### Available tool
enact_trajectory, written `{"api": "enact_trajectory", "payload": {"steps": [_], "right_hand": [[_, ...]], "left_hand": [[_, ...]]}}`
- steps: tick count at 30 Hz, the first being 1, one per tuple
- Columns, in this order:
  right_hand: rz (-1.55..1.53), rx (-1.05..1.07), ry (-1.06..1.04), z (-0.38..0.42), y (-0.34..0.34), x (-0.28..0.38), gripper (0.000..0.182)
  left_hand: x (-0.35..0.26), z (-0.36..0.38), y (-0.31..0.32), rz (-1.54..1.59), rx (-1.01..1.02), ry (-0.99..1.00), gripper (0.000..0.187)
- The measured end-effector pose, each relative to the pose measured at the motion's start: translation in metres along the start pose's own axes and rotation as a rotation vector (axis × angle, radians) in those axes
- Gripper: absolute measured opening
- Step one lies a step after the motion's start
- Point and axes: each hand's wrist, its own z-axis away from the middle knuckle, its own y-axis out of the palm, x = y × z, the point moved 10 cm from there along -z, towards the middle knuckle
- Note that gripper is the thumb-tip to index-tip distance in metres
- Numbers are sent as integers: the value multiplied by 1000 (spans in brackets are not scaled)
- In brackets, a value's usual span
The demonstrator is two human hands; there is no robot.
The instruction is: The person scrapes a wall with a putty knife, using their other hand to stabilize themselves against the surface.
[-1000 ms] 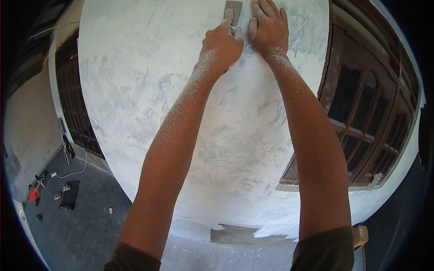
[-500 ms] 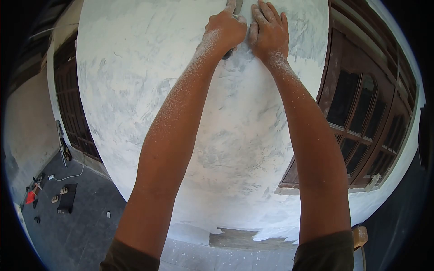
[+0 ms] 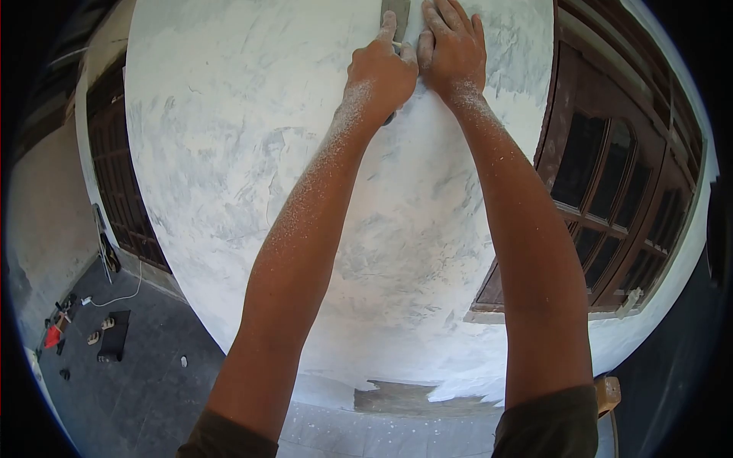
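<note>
My left hand [image 3: 382, 74] is closed around a scraper [image 3: 396, 23], its forefinger stretched along the grey blade. A dark handle end peeks out beside my wrist, while the rest of the handle is hidden. The blade lies against a wall [image 3: 252, 160] coated unevenly in white and grey. Close beside it, my right hand [image 3: 456, 53] rests flat on the same wall with its fingers extended, holding nothing. White powder covers both hands and my left forearm.
A brown wooden window [image 3: 603, 191] with dark panes borders the wall on the right. A dark door [image 3: 122, 168] stands at the left. On the grey floor lie sandals [image 3: 94, 337], a dark mat [image 3: 114, 336], a white cable [image 3: 122, 298] and a red item [image 3: 53, 336].
My left hand has slid slightly down the wall with the scraper, and more of the blade shows above it. My right hand has hardly moved.
</note>
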Motion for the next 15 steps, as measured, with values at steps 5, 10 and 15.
{"api": "enact_trajectory", "payload": {"steps": [5, 10, 15], "right_hand": [[25, 9, 9, -2, 5, -2, 52], [18, 4, 13, -2, 3, -2, 53], [26, 3, 2, -2, 3, -2, 53]], "left_hand": [[-4, 7, -12, -247, -298, 303, 64], [6, 4, -6, -251, -194, 191, 63], [15, 20, -3, -297, -297, 338, 62]]}}
